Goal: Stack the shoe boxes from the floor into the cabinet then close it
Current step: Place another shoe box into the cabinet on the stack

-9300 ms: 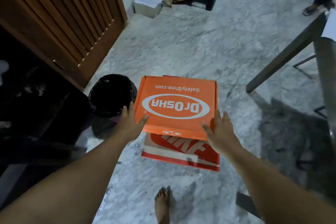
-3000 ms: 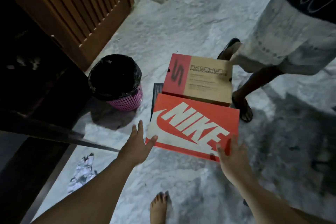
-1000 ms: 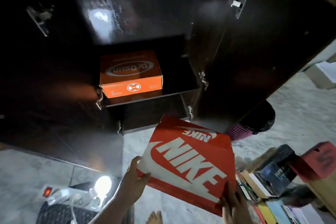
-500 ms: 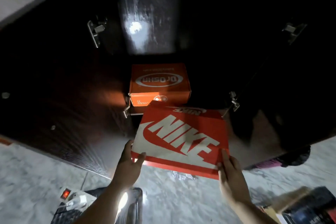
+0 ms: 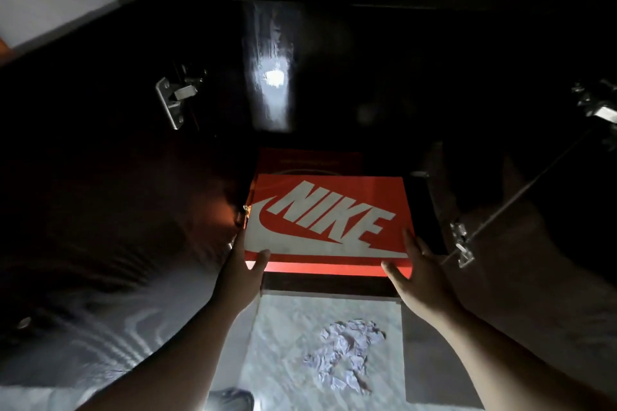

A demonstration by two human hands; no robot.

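Red Nike box point(image 5: 325, 220), between both hands' grip

One camera, worn on the head, looking forward and down.

It looks from above and behind both arms, close in. The left hand point(image 5: 241, 272) and right hand point(image 5: 421, 272) sit low in the middle. Just past the fingertips is the red shoe box point(image 5: 329, 222), and beyond it the dark cabinet point(image 5: 334, 77).
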